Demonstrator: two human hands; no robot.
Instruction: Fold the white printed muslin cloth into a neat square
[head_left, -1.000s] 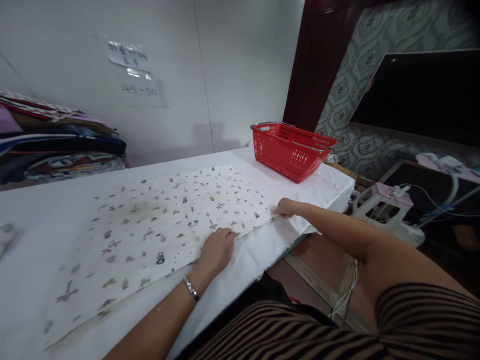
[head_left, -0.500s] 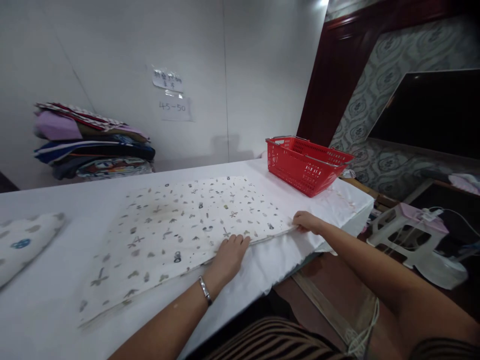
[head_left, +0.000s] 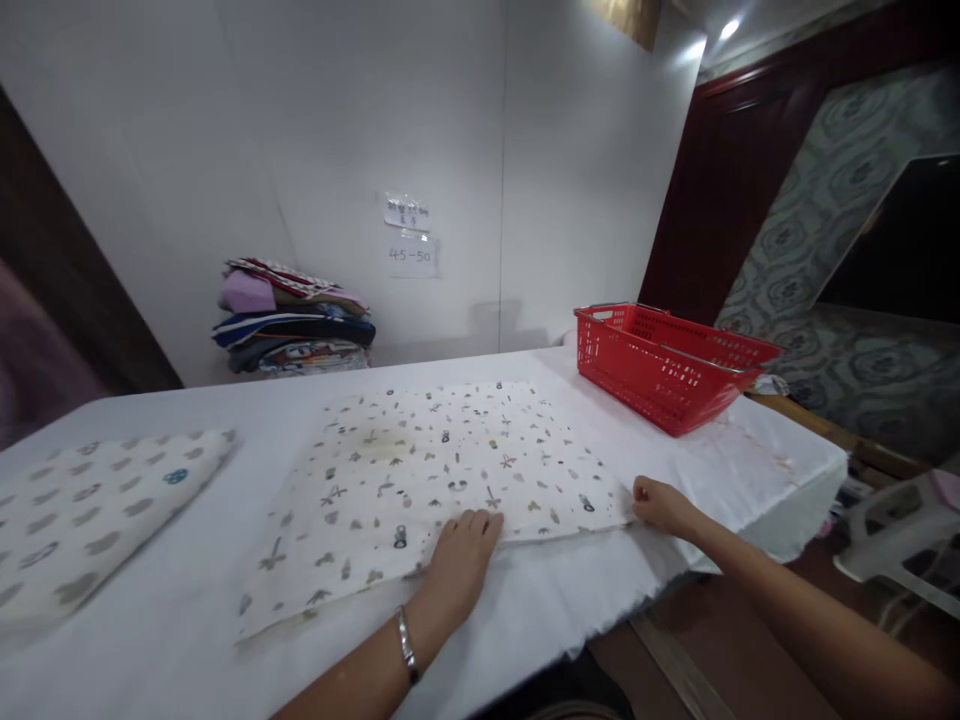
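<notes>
A white cloth [head_left: 457, 450] with small grey and brown prints lies spread flat on the white-covered table [head_left: 517, 620]. Near the middle of its front edge, my left hand [head_left: 465, 555] rests palm down, fingers lying on the fabric; a silver bracelet circles that wrist. My right hand [head_left: 660, 505] is closed in a pinch at the cloth's front right corner. Its fingertips hide that corner. To the left lies another white cloth [head_left: 112, 510] with grey shapes and a few coloured prints, cut off by the picture's edge.
A red plastic basket [head_left: 667, 375] with metal handles stands at the table's back right. Folded fabrics [head_left: 296, 325] are piled at the back left against the wall. A paper sign [head_left: 414, 256] reads 45-50. A white stool [head_left: 900, 530] stands right of the table.
My view has turned left, so more of the left cloth shows and the stool moves toward the picture's edge. Both hands stay at the cloth's front edge.
</notes>
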